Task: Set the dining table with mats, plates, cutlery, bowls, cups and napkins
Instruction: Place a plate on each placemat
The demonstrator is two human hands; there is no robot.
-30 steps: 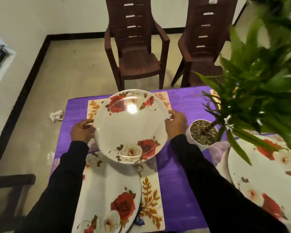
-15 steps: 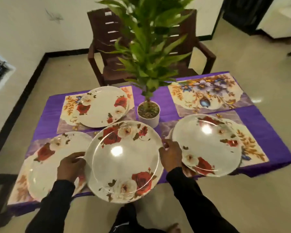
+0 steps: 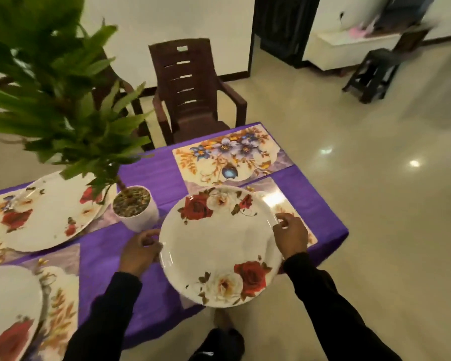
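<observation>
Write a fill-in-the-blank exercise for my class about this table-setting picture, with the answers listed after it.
1. Both hands, the left hand and the right hand, hold a rose-patterned ____.
2. The tablecloth is ____ in colour.
3. The far right mat has ____ plate on it.
4. The potted plant stands in a ____ pot.

Answers: plate; purple; no; white

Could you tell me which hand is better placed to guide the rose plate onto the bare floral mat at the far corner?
Probably the right hand. It grips the plate at its right rim, on the side nearer the bare mat. The left hand holds the opposite rim beside the plant pot, which crowds its path.
</observation>
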